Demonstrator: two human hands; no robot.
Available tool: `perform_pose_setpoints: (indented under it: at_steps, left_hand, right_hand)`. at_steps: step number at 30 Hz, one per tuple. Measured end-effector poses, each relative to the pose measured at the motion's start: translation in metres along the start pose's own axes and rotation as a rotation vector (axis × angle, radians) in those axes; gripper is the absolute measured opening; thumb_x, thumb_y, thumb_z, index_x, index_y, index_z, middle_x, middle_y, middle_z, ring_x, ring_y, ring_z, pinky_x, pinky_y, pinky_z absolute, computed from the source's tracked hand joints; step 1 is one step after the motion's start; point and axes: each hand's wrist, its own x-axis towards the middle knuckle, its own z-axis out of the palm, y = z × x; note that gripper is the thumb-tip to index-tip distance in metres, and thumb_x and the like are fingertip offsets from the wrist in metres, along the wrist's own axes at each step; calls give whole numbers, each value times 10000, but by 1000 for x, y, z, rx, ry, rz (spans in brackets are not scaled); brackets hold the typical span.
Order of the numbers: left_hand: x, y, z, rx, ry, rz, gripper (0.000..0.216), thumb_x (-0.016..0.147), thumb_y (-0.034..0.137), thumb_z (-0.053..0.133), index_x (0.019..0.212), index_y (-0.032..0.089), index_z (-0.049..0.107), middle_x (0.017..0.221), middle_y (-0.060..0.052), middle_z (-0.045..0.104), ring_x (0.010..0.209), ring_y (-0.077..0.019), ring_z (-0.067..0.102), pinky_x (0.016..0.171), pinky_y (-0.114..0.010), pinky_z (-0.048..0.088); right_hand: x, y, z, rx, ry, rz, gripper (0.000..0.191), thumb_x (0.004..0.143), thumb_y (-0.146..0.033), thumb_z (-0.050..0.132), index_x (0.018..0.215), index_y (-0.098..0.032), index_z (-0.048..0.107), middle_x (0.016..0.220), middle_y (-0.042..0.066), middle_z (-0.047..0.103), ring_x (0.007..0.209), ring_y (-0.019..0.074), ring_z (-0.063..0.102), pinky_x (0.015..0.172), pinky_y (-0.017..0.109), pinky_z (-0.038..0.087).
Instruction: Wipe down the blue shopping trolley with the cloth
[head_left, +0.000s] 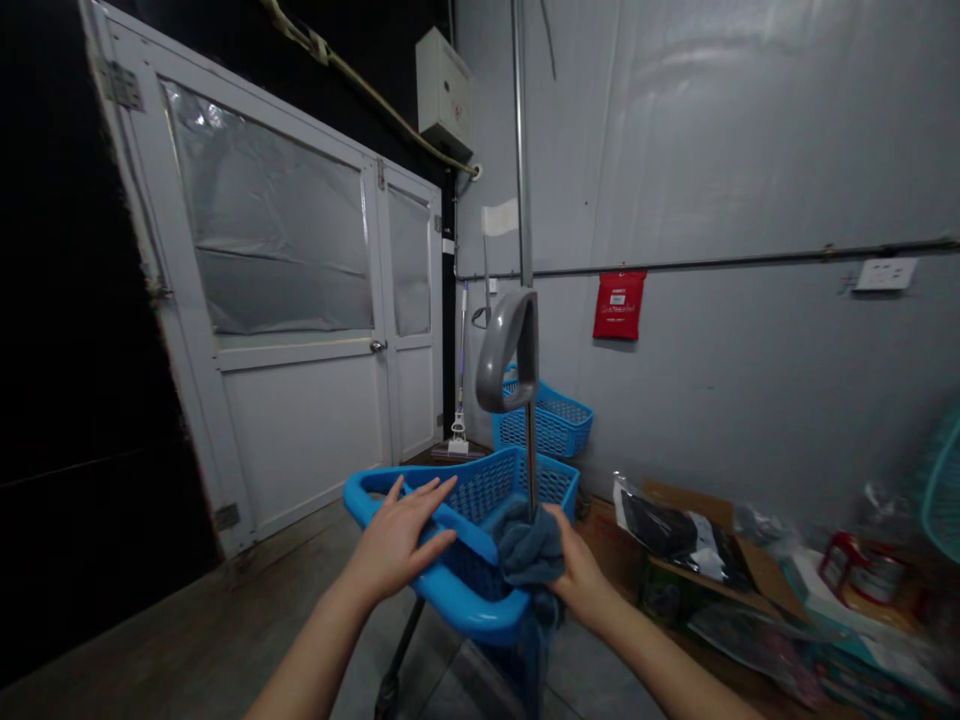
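A blue plastic shopping cart (480, 622) stands right in front of me, its basket pierced with a lattice of holes. My left hand (405, 530) lies on its blue handle with the fingers spread. In my right hand (574, 570) is a crumpled grey-blue cloth (529, 545), held against the right side of the handle near a metal pole. The pole (523, 180) rises out of the cart area and carries a grey plastic loop handle (510, 350). Part of the right-hand fingers is hidden behind the cloth.
Behind stands a second blue basket (551, 425) by the grey wall. White double doors (300, 420) are at left, with a mop (459, 430) in the corner. An open cardboard box (772, 580) with plastic-wrapped goods and a red can (862, 570) lie at right.
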Motion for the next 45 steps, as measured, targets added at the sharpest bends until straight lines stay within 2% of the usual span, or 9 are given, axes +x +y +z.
perform_pose_setpoints:
  at_steps: [4, 9, 14, 18, 25, 33, 36, 39, 45]
  left_hand:
    - [10, -1, 0, 51, 30, -149, 728, 919, 584, 401, 1511, 224, 176, 1535, -130, 309, 1437, -328, 181, 1122, -651, 135]
    - [13, 54, -11, -81, 170, -103, 786, 951, 541, 365, 1510, 242, -100, 1592, -141, 98, 1458, -290, 48, 1138, -611, 129]
    - [26, 95, -5, -212, 174, -49, 804, 947, 516, 399, 1513, 224, -92, 1594, -143, 70, 1457, -285, 34, 1150, -594, 143]
    - [32, 93, 13, -263, 71, -41, 769, 948, 536, 376, 1523, 193, -1, 1587, -145, 97, 1454, -279, 65, 1157, -579, 142]
    - [32, 79, 9, -253, -68, -59, 681, 952, 542, 369, 1518, 253, 124, 1571, -108, 210, 1449, -277, 142, 1145, -593, 149]
    - [31, 67, 2, -184, -125, -59, 713, 915, 543, 460, 1504, 227, 211, 1545, -124, 287, 1436, -317, 204, 1130, -635, 155]
    - [32, 69, 4, -138, -64, -45, 745, 889, 542, 510, 1501, 228, 225, 1537, -123, 312, 1433, -324, 215, 1138, -629, 145]
    - [35, 72, 8, -106, -39, -7, 790, 862, 576, 534, 1504, 242, 216, 1539, -114, 314, 1431, -335, 216, 1141, -628, 135]
    - [35, 79, 11, 17, -19, -51, 714, 862, 557, 521, 1456, 201, 349, 1497, -137, 387, 1401, -347, 295, 1122, -663, 149]
  right_hand:
    - [-9, 2, 5, -56, 0, -20, 579, 726, -304, 670, 1256, -195, 465, 1223, 120, 584, 1147, 274, 553, 1028, 434, 404]
    - [10, -32, -14, 37, 135, 99, 728, 727, -283, 698, 1374, -245, 366, 1308, 96, 545, 1176, 266, 555, 1027, 437, 425]
    - [27, -60, -21, -151, 205, -85, 799, 695, -231, 708, 1408, -244, 348, 1424, 104, 415, 1312, 284, 413, 1124, 476, 300]
    - [4, -33, 3, -142, -57, -50, 682, 744, -272, 688, 1360, -219, 400, 1322, 114, 506, 1230, 270, 493, 1048, 435, 413]
    - [-34, 20, 29, -325, 31, -239, 513, 834, -276, 567, 1327, -221, 432, 1286, 124, 509, 1252, 298, 469, 1095, 565, 316]
    - [-121, 133, -95, -716, 130, -16, 545, 700, -157, 549, 1236, -256, 556, 1280, 122, 530, 1273, 372, 454, 1039, 662, 332]
    - [-139, 138, -126, -768, 127, 115, 590, 684, -162, 553, 1271, -225, 537, 1339, 136, 477, 1311, 371, 406, 1083, 628, 293]
    - [-124, 103, -103, -739, 63, 130, 617, 730, -323, 655, 1317, -218, 494, 1390, 149, 414, 1312, 387, 383, 1080, 614, 302]
    - [-54, 13, 17, -487, 98, 2, 568, 886, -379, 536, 1409, -248, 359, 1355, 119, 475, 1260, 303, 450, 1045, 500, 395]
